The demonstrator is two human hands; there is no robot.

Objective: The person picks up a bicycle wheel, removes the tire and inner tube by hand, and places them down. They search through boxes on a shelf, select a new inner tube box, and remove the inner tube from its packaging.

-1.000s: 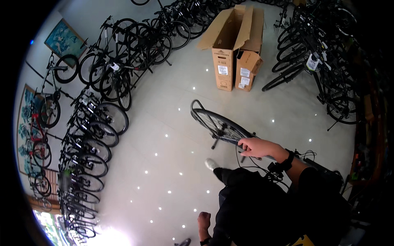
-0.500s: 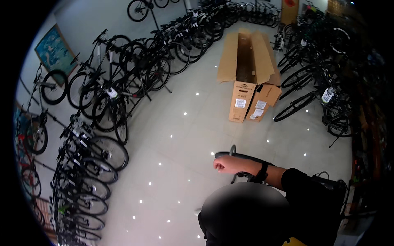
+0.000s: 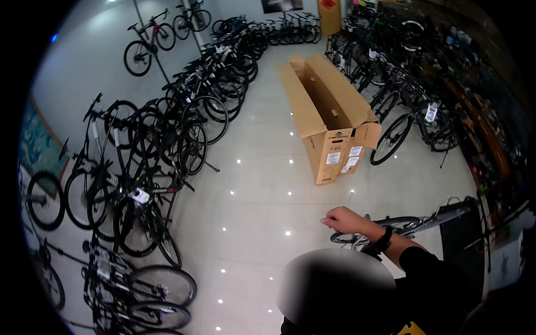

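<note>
Bicycles crowd both sides of a pale tiled floor (image 3: 254, 245): one row on the left (image 3: 153, 156) and one on the right (image 3: 410, 125), overlapping too closely to count. Two cardboard boxes stand side by side in the aisle ahead, blocking its middle: a long one (image 3: 324, 153) gaping at the top, and a second (image 3: 365, 134) against its right side with a raised flap. Two more bikes hang on the left wall, one red and black (image 3: 148, 47), one dark (image 3: 191, 21). One teal picture (image 3: 39, 148) sits at the left edge; one tan door (image 3: 329, 22) is at the far end.

Nearest, a single grey bicycle (image 3: 441, 220) is at the lower right, beside a dark mat (image 3: 460, 251), its wheel partly hidden by the right hand (image 3: 341, 219) and forearm. That hand's fingers curl under, a dark band (image 3: 384, 240) at the wrist; whether it grasps or touches anything I cannot tell. The left hand is out of view, its state unknown.
</note>
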